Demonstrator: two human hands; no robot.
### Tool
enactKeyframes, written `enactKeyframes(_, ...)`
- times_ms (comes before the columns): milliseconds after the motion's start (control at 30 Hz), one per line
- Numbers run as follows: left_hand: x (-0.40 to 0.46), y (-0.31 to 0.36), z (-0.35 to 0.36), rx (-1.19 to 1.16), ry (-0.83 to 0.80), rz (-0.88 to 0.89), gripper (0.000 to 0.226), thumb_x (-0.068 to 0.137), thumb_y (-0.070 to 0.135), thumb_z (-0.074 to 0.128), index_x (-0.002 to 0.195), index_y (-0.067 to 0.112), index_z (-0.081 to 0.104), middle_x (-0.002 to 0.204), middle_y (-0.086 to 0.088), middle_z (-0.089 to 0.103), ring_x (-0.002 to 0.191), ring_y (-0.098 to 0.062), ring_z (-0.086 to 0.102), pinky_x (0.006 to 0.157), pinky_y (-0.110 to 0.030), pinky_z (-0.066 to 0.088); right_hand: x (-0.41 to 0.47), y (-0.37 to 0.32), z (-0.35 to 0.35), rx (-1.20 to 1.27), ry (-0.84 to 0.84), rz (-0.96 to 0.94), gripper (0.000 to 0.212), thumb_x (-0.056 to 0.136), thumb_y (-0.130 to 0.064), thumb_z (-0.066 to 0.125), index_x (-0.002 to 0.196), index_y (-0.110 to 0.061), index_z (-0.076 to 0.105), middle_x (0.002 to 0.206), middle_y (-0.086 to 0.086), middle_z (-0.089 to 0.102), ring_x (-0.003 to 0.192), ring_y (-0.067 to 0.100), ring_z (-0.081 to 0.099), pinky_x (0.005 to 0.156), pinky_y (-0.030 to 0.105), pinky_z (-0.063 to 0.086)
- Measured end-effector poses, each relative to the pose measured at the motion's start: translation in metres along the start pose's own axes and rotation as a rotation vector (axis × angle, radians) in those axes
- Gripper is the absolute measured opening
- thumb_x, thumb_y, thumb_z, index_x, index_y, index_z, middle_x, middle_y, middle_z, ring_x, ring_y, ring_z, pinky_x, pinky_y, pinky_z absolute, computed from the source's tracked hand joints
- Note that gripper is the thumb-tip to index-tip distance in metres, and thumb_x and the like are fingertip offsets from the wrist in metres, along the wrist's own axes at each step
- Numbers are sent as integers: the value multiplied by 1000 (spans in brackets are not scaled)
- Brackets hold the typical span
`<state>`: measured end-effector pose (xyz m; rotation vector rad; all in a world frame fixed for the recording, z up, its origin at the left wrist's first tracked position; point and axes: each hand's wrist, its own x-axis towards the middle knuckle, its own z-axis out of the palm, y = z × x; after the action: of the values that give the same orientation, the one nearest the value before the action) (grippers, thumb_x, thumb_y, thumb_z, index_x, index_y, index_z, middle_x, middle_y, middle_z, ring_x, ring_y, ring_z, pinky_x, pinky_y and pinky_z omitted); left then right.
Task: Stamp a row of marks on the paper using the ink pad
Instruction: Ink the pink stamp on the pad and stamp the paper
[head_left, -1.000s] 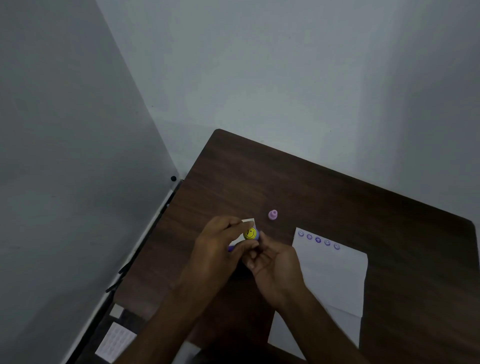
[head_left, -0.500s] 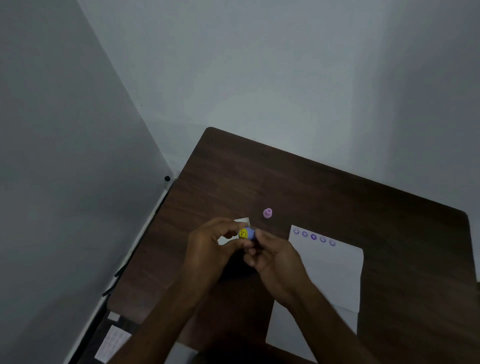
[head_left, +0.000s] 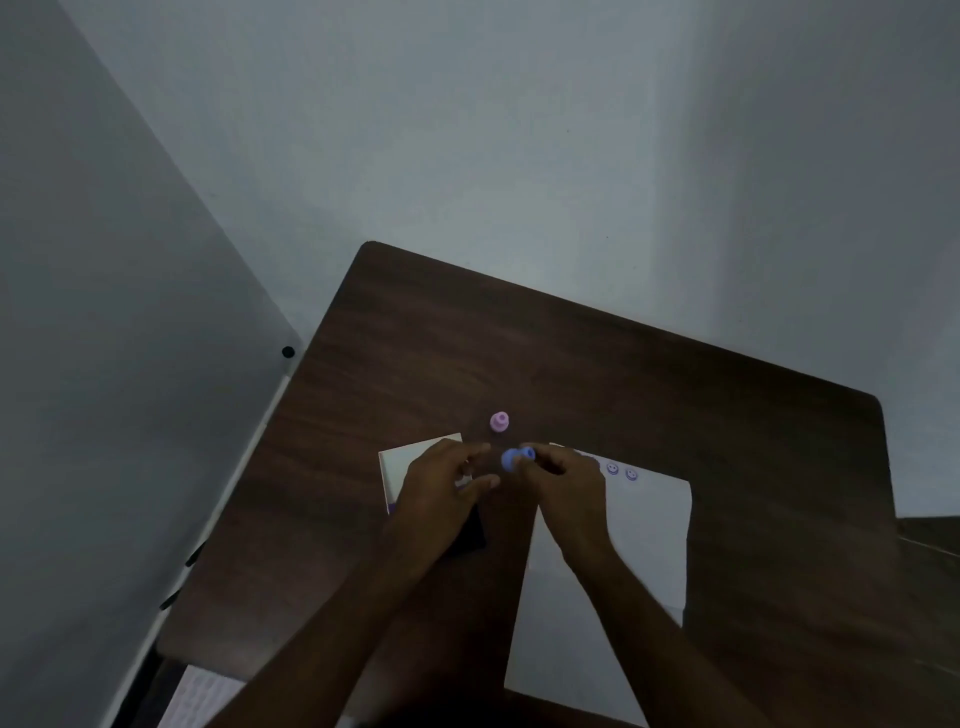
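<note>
Right hand (head_left: 566, 480): pinches the blue stamp (head_left: 517, 457) at its fingertips, above the tabletop (head_left: 571, 364), between the two hands.
Left hand (head_left: 441, 488): fingers loosely extended toward the stamp, holding nothing; it hovers over a white card (head_left: 410, 457) and a dark object, perhaps the ink pad, too hidden to identify.
Paper (head_left: 649, 525): white sheet lying flat on the tabletop beneath the right hand; two purple smiley marks (head_left: 622, 471) show near its far edge, just beside the knuckles.
Pink stamp (head_left: 499, 422): stands alone on the tabletop, just beyond the blue stamp.
</note>
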<state>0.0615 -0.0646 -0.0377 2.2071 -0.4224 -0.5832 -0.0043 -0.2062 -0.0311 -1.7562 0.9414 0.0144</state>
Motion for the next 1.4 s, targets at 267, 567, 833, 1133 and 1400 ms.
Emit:
enactKeyframes(267, 35, -10, 21, 33, -71, -55, 40, 85, 28, 67, 123, 17, 59, 123, -5, 59, 113, -20, 54, 99, -34, 42, 45, 24, 10, -391, 28, -136, 11, 86, -20, 62, 92, -12, 69, 91, 3, 68, 87, 13, 60, 86, 32, 48)
enactKeyframes(567, 57, -16, 28, -16, -13, -1, 33, 83, 19, 68, 115, 21, 61, 116, -5, 62, 106, -20, 58, 85, -20, 41, 67, 40, 28, -577, 6, -97, 8, 87, -26, 58, 89, -19, 61, 95, 1, 62, 90, 13, 55, 84, 31, 47)
enactKeyframes(833, 67, -19, 31, 199, -261, -236, 51, 85, 22, 68, 131, 12, 48, 133, -10, 51, 122, -22, 47, 106, -41, 36, 72, 45, 32, -632, -20, -80, 19, 87, -30, 57, 100, -16, 58, 107, 7, 58, 95, 16, 54, 86, 32, 48)
enactKeyframes(1133, 57, -25, 30, 18, -30, -119, 31, 84, 27, 68, 113, 19, 61, 113, -1, 62, 97, -7, 52, 84, -23, 39, 72, 21, 33, -633, 67, -405, 25, 90, -41, 51, 97, -18, 59, 103, 5, 57, 99, 17, 46, 82, 28, 36)
enactKeyframes(1400, 50, -25, 21, -22, 55, -15, 32, 82, 21, 70, 113, 18, 64, 108, 1, 63, 93, -6, 52, 81, -18, 37, 91, 6, 43, -930, -93, -447, 20, 88, -26, 58, 102, -12, 61, 112, 11, 57, 105, 23, 45, 88, 33, 40)
